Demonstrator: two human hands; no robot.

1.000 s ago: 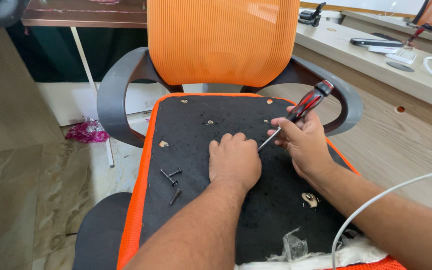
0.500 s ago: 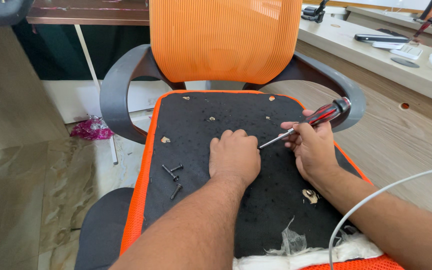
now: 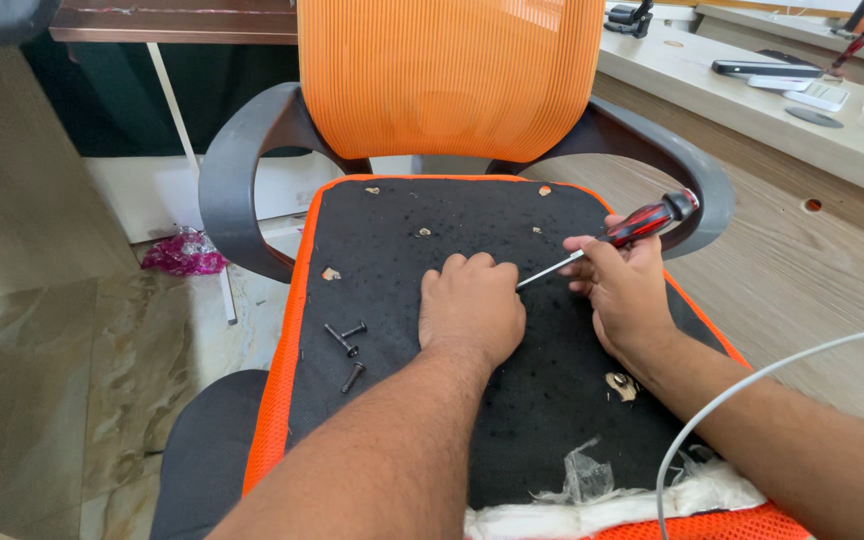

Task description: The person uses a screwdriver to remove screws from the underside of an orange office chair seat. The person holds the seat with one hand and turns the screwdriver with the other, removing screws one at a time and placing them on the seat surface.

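red-and-black screwdriver is gripped in the closed right hand, its shaft slanting down-left toward the left hand, which is pressed on the black seat underside, fingers curled; what they cover cannot be told.

left hand flat on seat | right hand grips screwdriver

Three black bolts, one screwdriver, one orange chair.
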